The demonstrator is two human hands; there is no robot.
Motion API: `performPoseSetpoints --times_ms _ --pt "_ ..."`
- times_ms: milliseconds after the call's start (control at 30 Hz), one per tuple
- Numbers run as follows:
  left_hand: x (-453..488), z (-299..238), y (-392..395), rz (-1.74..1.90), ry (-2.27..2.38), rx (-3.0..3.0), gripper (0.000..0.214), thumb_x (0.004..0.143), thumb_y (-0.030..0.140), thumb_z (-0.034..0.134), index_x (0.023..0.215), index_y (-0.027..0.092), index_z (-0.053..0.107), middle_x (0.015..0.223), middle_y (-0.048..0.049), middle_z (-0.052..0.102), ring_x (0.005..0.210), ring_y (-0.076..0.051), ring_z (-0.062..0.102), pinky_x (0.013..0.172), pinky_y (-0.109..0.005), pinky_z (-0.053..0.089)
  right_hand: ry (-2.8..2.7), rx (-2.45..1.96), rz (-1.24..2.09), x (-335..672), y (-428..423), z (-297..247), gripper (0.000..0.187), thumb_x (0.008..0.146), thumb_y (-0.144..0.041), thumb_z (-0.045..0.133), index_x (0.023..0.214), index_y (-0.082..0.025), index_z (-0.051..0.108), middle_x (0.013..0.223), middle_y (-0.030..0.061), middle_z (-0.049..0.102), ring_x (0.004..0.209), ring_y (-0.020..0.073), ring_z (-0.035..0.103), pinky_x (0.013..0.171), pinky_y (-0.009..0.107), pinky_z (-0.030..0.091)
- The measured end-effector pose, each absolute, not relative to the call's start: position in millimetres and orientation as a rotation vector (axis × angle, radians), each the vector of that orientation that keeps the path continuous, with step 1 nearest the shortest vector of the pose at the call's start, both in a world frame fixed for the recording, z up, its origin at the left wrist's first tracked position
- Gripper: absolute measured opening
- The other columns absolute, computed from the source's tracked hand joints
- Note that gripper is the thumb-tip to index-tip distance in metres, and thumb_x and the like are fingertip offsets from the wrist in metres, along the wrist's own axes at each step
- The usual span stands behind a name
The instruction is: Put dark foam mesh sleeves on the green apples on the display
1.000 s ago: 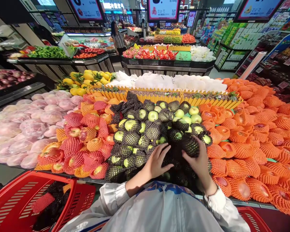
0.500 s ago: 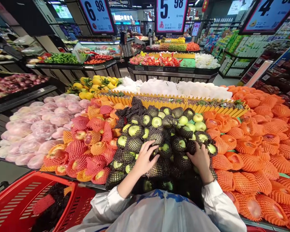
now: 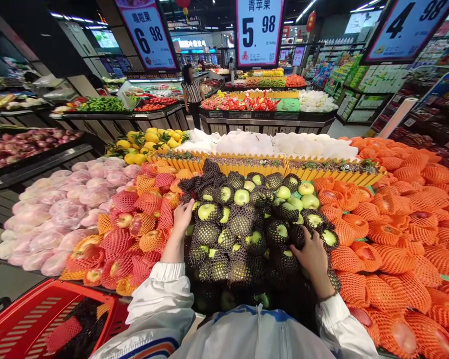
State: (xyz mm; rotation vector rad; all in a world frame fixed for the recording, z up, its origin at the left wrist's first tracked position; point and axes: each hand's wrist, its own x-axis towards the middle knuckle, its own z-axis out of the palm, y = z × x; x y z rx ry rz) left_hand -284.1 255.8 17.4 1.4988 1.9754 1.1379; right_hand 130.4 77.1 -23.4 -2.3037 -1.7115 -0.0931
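Green apples (image 3: 242, 197) in black foam nets lie heaped in front of me, several with bare green skin showing. My left hand (image 3: 182, 217) is at the heap's left edge, fingers stretched forward beside an apple, close to a bunch of black foam nets (image 3: 210, 175). It looks open, and I see nothing held in it. On the heap's right side rests my right hand (image 3: 313, 253), thumb and fingers spread against a dark-netted apple (image 3: 298, 236). That apple sits among the others; the undersides of my fingers are hidden.
Apples in red and orange nets (image 3: 151, 239) lie left, wrapped pale fruit (image 3: 67, 212) beyond them. Orange-netted fruit (image 3: 396, 249) fills the right. A yellow fence (image 3: 243, 166) runs behind the apples. A red basket (image 3: 26, 311) with nets inside stands lower left. A person (image 3: 192, 94) stands farther back.
My left hand has moved left and slightly forward, from the middle of the green apples to their left edge. My right hand stays near the same apple. The view has tilted up a little.
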Motion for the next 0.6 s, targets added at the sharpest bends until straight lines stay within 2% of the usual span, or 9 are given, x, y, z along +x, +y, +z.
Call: performPoseSetpoints --times_ms 67,200,333,400,467,533,600 --pt "-283 19 251 1.178 1.985 1.472 0.044 0.09 0.044 0.052 0.101 0.006 0.07 0.114 -0.0224 0.07 0.114 -0.037 0.062 0.102 -0.051 0.045 -1.696 -2.282 -0.094 129 76 -22 0.072 0.085 -0.043 0.063 0.146 -0.013 0.041 0.13 0.0222 0.049 0.107 0.0356 0.057 0.089 0.047 0.05" --pt "-271 36 223 1.489 2.038 1.513 0.044 0.094 0.039 0.048 0.124 0.009 0.061 0.13 -0.0172 0.062 0.125 -0.027 0.054 0.112 -0.041 0.037 -1.625 -2.226 -0.104 125 75 -19 0.075 0.086 -0.048 0.062 0.148 -0.014 0.039 0.141 0.023 0.046 0.123 0.0388 0.051 0.097 0.052 0.045" --pt "-245 53 183 1.903 1.848 1.668 0.028 0.092 0.038 0.058 0.11 0.017 0.064 0.109 -0.0078 0.066 0.108 -0.022 0.061 0.103 -0.039 0.044 -1.472 -2.031 -0.16 124 72 -9 0.073 0.085 -0.058 0.062 0.143 -0.017 0.044 0.144 0.0217 0.047 0.131 0.0416 0.045 0.102 0.062 0.039" --pt "-228 55 162 1.849 1.638 1.741 0.02 0.091 0.036 0.06 0.099 0.019 0.065 0.099 -0.005 0.067 0.1 -0.022 0.063 0.101 -0.041 0.046 -1.41 -1.815 -0.205 122 67 3 0.065 0.086 -0.051 0.063 0.139 -0.016 0.048 0.144 0.0213 0.047 0.133 0.0386 0.045 0.106 0.061 0.038" --pt "-210 52 142 1.646 1.422 1.812 0.014 0.09 0.034 0.061 0.095 0.021 0.065 0.095 -0.0037 0.069 0.097 -0.021 0.064 0.102 -0.043 0.046 -1.396 -1.594 -0.206 114 59 19 0.049 0.088 -0.039 0.065 0.131 -0.018 0.054 0.138 0.0185 0.054 0.13 0.0342 0.05 0.108 0.057 0.039" --pt "-192 45 124 1.37 1.221 1.841 0.014 0.091 0.031 0.061 0.101 0.022 0.064 0.096 -0.0037 0.069 0.095 -0.021 0.065 0.095 -0.04 0.049 -1.456 -1.424 -0.056 101 48 36 0.031 0.09 -0.028 0.063 0.121 -0.023 0.061 0.121 0.0123 0.065 0.116 0.0284 0.06 0.102 0.049 0.046" --pt "-174 38 108 1.149 1.026 1.804 0.023 0.092 0.03 0.059 0.114 0.023 0.059 0.096 -0.0041 0.069 0.088 -0.02 0.065 0.081 -0.036 0.053 -1.57 -1.314 0.227 84 38 49 0.02 0.094 -0.023 0.058 0.111 -0.026 0.066 0.107 0.0071 0.071 0.102 0.0234 0.067 0.091 0.039 0.054"
